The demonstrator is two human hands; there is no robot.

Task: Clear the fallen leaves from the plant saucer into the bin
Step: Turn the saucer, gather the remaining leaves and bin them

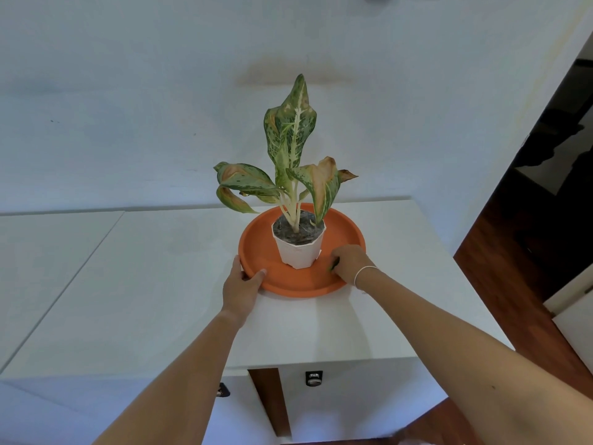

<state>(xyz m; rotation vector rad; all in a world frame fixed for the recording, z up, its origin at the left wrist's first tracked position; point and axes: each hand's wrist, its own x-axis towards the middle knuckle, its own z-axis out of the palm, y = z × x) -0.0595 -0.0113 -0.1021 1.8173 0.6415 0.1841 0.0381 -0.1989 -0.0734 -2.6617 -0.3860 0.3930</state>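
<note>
An orange round saucer [346, 232] sits on a white cabinet top, with a white pot [296, 255] standing in it. The pot holds a plant [293, 136] with green, browning leaves. My left hand [242, 284] grips the saucer's front-left rim, thumb over the edge. My right hand [349, 261] is inside the saucer at its right, fingers curled around a small green leaf piece [333, 263] that peeks out from under them. No bin is in view.
The white cabinet top [160, 284] stretches left and toward me, ending at a front edge with drawer fronts below. A white wall rises behind the plant. To the right lie a dark doorway [552, 155] and a wooden floor [500, 284].
</note>
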